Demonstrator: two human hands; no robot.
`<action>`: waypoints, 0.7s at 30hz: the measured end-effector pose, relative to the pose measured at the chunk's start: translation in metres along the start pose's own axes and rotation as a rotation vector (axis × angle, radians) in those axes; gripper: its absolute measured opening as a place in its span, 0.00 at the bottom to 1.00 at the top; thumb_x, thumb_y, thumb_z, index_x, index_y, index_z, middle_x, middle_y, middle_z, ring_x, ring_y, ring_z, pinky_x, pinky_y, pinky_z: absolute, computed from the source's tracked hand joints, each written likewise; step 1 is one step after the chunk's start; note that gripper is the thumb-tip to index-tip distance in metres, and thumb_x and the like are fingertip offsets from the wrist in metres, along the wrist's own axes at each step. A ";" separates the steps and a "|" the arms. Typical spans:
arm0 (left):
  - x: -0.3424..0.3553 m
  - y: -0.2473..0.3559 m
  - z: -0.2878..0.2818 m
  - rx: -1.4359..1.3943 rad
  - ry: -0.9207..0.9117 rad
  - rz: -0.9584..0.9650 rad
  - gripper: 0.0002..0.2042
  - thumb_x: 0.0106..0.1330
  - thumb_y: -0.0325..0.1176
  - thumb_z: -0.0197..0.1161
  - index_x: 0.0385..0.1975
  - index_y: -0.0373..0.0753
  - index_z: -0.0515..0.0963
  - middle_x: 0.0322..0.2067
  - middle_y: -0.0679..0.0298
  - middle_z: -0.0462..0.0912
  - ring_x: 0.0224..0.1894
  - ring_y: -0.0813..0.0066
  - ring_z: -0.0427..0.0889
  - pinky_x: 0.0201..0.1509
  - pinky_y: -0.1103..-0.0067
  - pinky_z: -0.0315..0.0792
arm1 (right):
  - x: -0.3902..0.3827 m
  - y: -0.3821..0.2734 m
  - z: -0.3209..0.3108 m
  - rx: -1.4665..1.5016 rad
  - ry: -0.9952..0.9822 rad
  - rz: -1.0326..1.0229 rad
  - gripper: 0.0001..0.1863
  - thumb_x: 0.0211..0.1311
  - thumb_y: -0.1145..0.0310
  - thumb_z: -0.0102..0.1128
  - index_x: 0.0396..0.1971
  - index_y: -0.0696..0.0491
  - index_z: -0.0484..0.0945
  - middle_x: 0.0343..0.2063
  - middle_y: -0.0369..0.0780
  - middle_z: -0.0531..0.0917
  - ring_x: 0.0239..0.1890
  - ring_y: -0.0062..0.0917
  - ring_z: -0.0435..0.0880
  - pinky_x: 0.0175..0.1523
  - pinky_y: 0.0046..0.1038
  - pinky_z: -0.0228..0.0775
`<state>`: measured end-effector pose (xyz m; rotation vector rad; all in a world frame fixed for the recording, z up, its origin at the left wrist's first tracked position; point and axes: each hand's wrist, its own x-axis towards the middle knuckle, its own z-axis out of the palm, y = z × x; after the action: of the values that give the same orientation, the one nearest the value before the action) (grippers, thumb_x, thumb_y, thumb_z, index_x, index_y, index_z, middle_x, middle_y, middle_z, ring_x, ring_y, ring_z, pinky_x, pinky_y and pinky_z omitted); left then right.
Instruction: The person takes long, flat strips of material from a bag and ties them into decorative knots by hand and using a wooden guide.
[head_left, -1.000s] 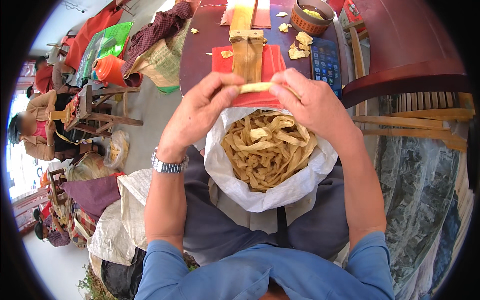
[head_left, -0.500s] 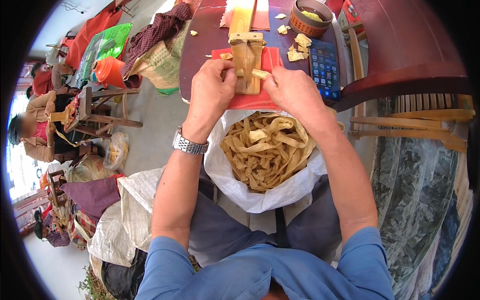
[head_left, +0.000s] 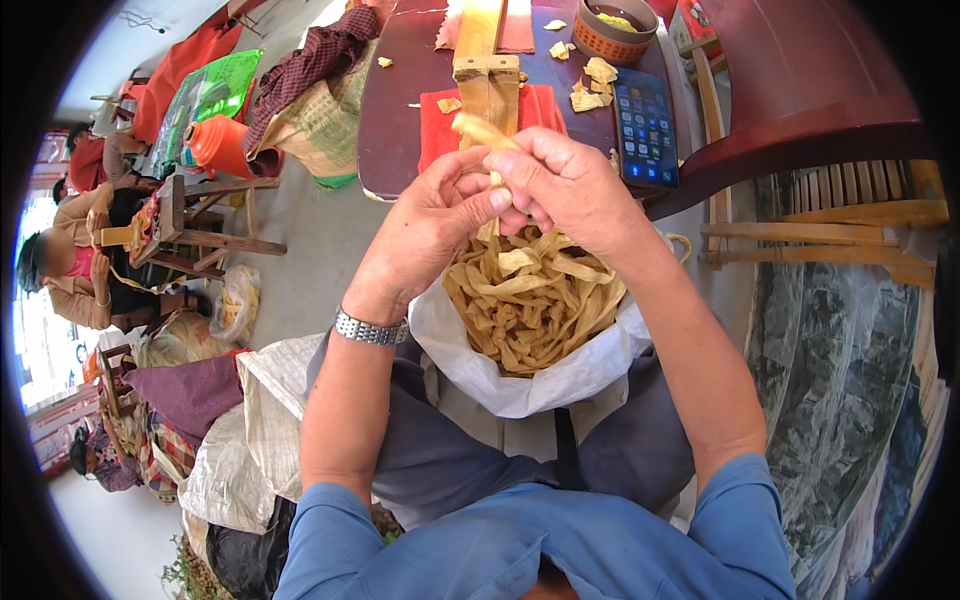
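My left hand (head_left: 437,222) and my right hand (head_left: 572,188) meet in front of me, over the far rim of a white woven sack (head_left: 535,398). Both are closed, with fingers and thumbs pinched round a pale yellow, dried-looking strip (head_left: 487,132). One thick, folded end of it sticks up above the right thumb; a bit shows by the left thumb, and the fingers hide the rest. Below, the sack is filled with a tangle of similar tan strips (head_left: 525,310). Just beyond my hands, a wooden block (head_left: 487,75) lies on a red cloth (head_left: 437,128).
On the dark red table (head_left: 400,60), pale scraps (head_left: 590,98), a smartphone (head_left: 645,130) and a round brown bowl (head_left: 612,42) lie to the right. A wooden stool (head_left: 215,225) and seated people are at left; a dark red chair (head_left: 830,80) stands at right.
Both hands have drawn back from the wooden block toward me and come together over the sack. The strip, which was at the block, is now raised between my fingers.
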<state>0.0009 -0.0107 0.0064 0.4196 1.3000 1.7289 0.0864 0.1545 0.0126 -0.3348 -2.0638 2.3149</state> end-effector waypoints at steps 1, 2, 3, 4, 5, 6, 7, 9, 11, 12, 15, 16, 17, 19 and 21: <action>-0.001 0.000 -0.004 -0.024 -0.047 0.031 0.18 0.73 0.27 0.60 0.61 0.30 0.70 0.44 0.60 0.83 0.42 0.75 0.84 0.50 0.80 0.78 | 0.000 -0.001 -0.003 0.009 0.016 -0.017 0.11 0.75 0.63 0.56 0.38 0.57 0.77 0.26 0.33 0.81 0.25 0.14 0.82 0.27 0.17 0.71; -0.001 -0.003 -0.006 -0.072 -0.038 0.037 0.17 0.74 0.28 0.60 0.59 0.30 0.71 0.44 0.60 0.83 0.42 0.76 0.83 0.50 0.80 0.78 | -0.003 -0.005 -0.004 0.058 0.054 -0.028 0.11 0.75 0.64 0.56 0.38 0.57 0.77 0.27 0.34 0.82 0.26 0.15 0.83 0.29 0.18 0.72; 0.000 -0.004 -0.009 -0.118 -0.029 0.044 0.16 0.74 0.29 0.59 0.57 0.30 0.73 0.44 0.60 0.83 0.42 0.77 0.83 0.49 0.81 0.78 | -0.006 -0.015 -0.004 0.108 0.092 -0.042 0.11 0.75 0.64 0.56 0.37 0.57 0.76 0.28 0.35 0.82 0.27 0.16 0.83 0.30 0.19 0.74; 0.001 -0.004 -0.011 -0.163 -0.019 0.051 0.14 0.75 0.30 0.59 0.56 0.30 0.74 0.44 0.61 0.83 0.42 0.77 0.83 0.49 0.81 0.77 | -0.005 -0.013 -0.006 0.122 0.085 -0.042 0.12 0.73 0.63 0.58 0.38 0.58 0.77 0.30 0.36 0.83 0.29 0.17 0.84 0.33 0.20 0.75; 0.002 -0.003 -0.011 -0.213 -0.038 0.060 0.14 0.76 0.34 0.58 0.53 0.31 0.77 0.43 0.61 0.84 0.43 0.78 0.83 0.50 0.81 0.77 | -0.005 -0.011 -0.009 0.136 0.079 -0.042 0.13 0.72 0.62 0.60 0.39 0.58 0.77 0.32 0.36 0.83 0.32 0.17 0.84 0.37 0.21 0.75; 0.004 -0.006 -0.011 -0.195 0.009 0.101 0.14 0.77 0.35 0.57 0.53 0.32 0.77 0.44 0.61 0.84 0.43 0.78 0.83 0.51 0.81 0.77 | -0.005 -0.008 -0.010 0.152 0.073 -0.041 0.14 0.71 0.61 0.62 0.41 0.59 0.78 0.34 0.37 0.84 0.34 0.18 0.84 0.40 0.22 0.76; 0.006 -0.010 -0.011 -0.177 0.054 0.143 0.14 0.77 0.36 0.57 0.53 0.32 0.77 0.44 0.61 0.84 0.44 0.78 0.83 0.52 0.80 0.77 | -0.004 0.001 -0.006 0.094 0.062 -0.038 0.16 0.70 0.59 0.63 0.42 0.59 0.78 0.34 0.37 0.84 0.36 0.18 0.83 0.42 0.22 0.76; 0.007 -0.013 -0.003 -0.071 0.122 0.258 0.16 0.78 0.39 0.56 0.52 0.33 0.78 0.47 0.61 0.84 0.46 0.77 0.83 0.55 0.79 0.76 | -0.007 0.005 0.002 -0.121 0.093 -0.012 0.23 0.65 0.53 0.68 0.47 0.59 0.79 0.36 0.37 0.84 0.41 0.18 0.81 0.47 0.25 0.74; 0.006 -0.009 0.007 -0.053 0.200 0.302 0.16 0.78 0.40 0.55 0.52 0.33 0.78 0.48 0.60 0.84 0.48 0.77 0.82 0.55 0.78 0.75 | -0.007 0.005 0.001 -0.254 -0.006 0.116 0.27 0.66 0.50 0.66 0.50 0.59 0.79 0.38 0.40 0.85 0.42 0.20 0.82 0.49 0.27 0.74; 0.006 -0.008 0.010 -0.045 0.239 0.333 0.16 0.78 0.40 0.55 0.52 0.34 0.78 0.48 0.59 0.84 0.48 0.77 0.82 0.56 0.78 0.75 | -0.008 0.000 0.002 -0.284 -0.041 0.146 0.27 0.66 0.50 0.65 0.52 0.59 0.78 0.39 0.41 0.85 0.43 0.21 0.82 0.49 0.27 0.74; 0.007 -0.015 0.015 -0.090 0.195 0.290 0.16 0.79 0.40 0.54 0.51 0.33 0.78 0.48 0.56 0.85 0.50 0.74 0.82 0.57 0.77 0.75 | -0.008 0.016 0.012 -0.169 -0.012 -0.039 0.25 0.68 0.51 0.63 0.54 0.56 0.78 0.40 0.41 0.85 0.43 0.23 0.82 0.49 0.28 0.74; 0.006 -0.016 0.015 -0.122 0.164 0.274 0.16 0.79 0.40 0.54 0.50 0.33 0.78 0.48 0.56 0.84 0.50 0.73 0.82 0.58 0.77 0.74 | -0.009 0.014 0.012 -0.178 -0.041 -0.007 0.24 0.69 0.52 0.62 0.55 0.56 0.77 0.40 0.42 0.85 0.44 0.25 0.83 0.50 0.29 0.74; 0.005 -0.015 0.014 -0.128 0.166 0.263 0.16 0.79 0.40 0.54 0.50 0.32 0.78 0.47 0.54 0.84 0.50 0.70 0.82 0.57 0.75 0.75 | -0.010 0.010 0.012 -0.188 -0.069 0.025 0.23 0.70 0.53 0.61 0.55 0.55 0.77 0.40 0.43 0.85 0.44 0.28 0.84 0.50 0.30 0.74; 0.004 -0.015 0.015 -0.194 0.178 0.226 0.16 0.78 0.41 0.54 0.49 0.33 0.78 0.46 0.54 0.85 0.50 0.69 0.83 0.57 0.73 0.76 | -0.013 0.012 0.017 -0.229 -0.078 -0.011 0.22 0.72 0.55 0.58 0.56 0.55 0.76 0.40 0.46 0.85 0.45 0.34 0.85 0.51 0.32 0.75; 0.002 -0.015 0.014 -0.236 0.182 0.200 0.16 0.78 0.41 0.53 0.49 0.33 0.77 0.46 0.53 0.85 0.50 0.66 0.83 0.57 0.71 0.76 | -0.018 0.021 0.028 -0.294 -0.047 -0.150 0.21 0.73 0.57 0.56 0.57 0.55 0.76 0.40 0.49 0.85 0.46 0.40 0.85 0.52 0.35 0.75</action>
<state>0.0163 -0.0004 -0.0019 0.2665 1.1922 2.1024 0.1020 0.1212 -0.0029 -0.1260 -2.3644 1.9560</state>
